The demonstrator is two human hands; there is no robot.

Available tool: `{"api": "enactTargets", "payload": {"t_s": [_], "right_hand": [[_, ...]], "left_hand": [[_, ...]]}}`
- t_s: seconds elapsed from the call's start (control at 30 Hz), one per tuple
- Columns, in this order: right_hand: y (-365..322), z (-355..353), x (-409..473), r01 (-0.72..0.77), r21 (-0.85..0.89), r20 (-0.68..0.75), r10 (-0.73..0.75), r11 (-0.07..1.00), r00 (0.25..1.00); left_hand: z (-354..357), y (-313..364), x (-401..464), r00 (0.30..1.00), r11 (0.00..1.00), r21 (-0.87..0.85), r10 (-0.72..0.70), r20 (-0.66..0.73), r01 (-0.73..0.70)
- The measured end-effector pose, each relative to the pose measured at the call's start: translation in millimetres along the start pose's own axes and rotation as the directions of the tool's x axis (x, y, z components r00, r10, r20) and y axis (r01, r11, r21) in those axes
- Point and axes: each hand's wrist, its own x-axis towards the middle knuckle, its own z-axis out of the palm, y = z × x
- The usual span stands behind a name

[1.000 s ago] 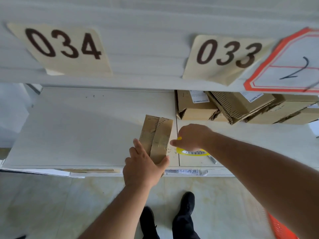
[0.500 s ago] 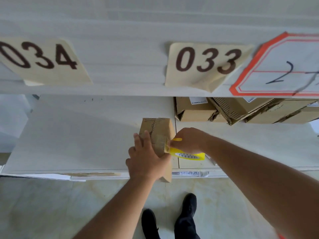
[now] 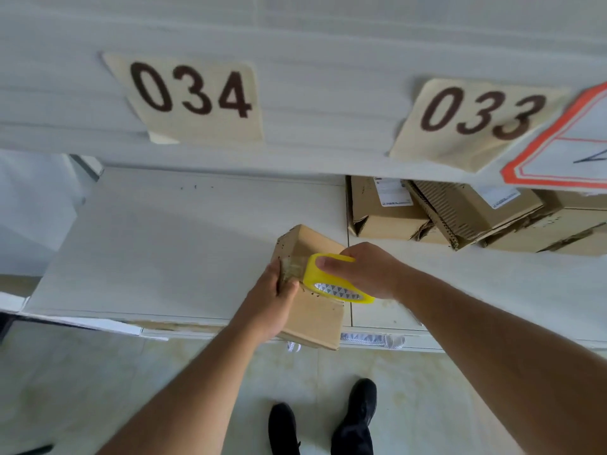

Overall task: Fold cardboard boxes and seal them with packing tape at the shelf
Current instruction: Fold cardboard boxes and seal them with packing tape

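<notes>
Taping step at the shelf's (image 3: 164, 257) front edge: my left hand (image 3: 272, 310) grips the box (image 3: 315, 316), right hand (image 3: 364, 270) grips the tape roll (image 3: 331, 284); next, draw tape along the seam.

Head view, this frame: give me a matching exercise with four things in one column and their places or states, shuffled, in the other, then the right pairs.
Things:
1. tape roll
2. small cardboard box
3. stacked cardboard boxes
4. label 034

Places or states:
A. lying at the back right of the shelf board
B. stuck on the front of the upper shelf, left of label 033
C. gripped by the right hand, pressed against a box
D. held by the left hand at the shelf's front edge

Pairs: 1-C, 2-D, 3-A, 4-B
</notes>
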Motion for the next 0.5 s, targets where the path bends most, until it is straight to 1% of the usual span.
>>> {"api": "enactTargets", "payload": {"t_s": [0.1, 0.2, 0.27, 0.33, 0.37, 0.4, 0.43, 0.47, 0.5], "right_hand": [[-1.3, 4.0, 4.6, 0.022, -0.042, 0.016, -0.022, 0.999, 1.0], [-2.9, 3.9, 5.5, 0.026, -0.01, 0.011, -0.026, 1.0, 1.0], [-3.0, 6.0, 4.3, 0.024, 0.02, 0.009, -0.025, 1.0, 1.0], [-1.6, 9.5, 4.3, -0.004, 0.09, 0.017, 0.002, 0.996, 1.0], [-1.4, 10.8, 5.0, -0.01, 0.143, 0.017, 0.008, 0.99, 1.0], [-0.2, 13.1, 7.5, -0.024, 0.187, 0.01, 0.022, 0.982, 1.0], [0.8, 16.2, 9.0, -0.03, 0.239, 0.014, 0.028, 0.971, 1.0], [0.9, 21.1, 9.7, -0.023, 0.287, 0.022, 0.017, 0.958, 1.0], [1.1, 25.4, 10.0, -0.013, 0.33, 0.04, 0.0, 0.944, 0.999]], "left_hand": [[-8.4, -4.1, 6.9, 0.999, 1.0, -0.016, 0.024, 0.036, -0.024], [-13.7, -2.4, 9.9, 0.997, 0.999, -0.017, 0.043, 0.062, -0.042], [-17.8, 2.6, 10.6, 0.996, 0.999, 0.02, 0.026, 0.087, -0.028], [-21.5, 4.6, 15.4, 0.996, 0.992, 0.12, -0.041, 0.074, 0.032], [-22.3, 5.0, 15.8, 0.997, 0.974, 0.217, -0.076, 0.026, 0.069], [-20.8, 3.4, 13.8, 0.992, 0.94, 0.32, -0.096, -0.077, 0.116], [-16.1, 1.3, 8.3, 0.969, 0.911, 0.372, -0.095, -0.227, 0.176], [-6.2, -1.1, -1.6, 0.92, 0.914, 0.331, -0.098, -0.381, 0.234], [7.0, -2.3, -14.2, 0.86, 0.937, 0.213, -0.141, -0.49, 0.276]]}}
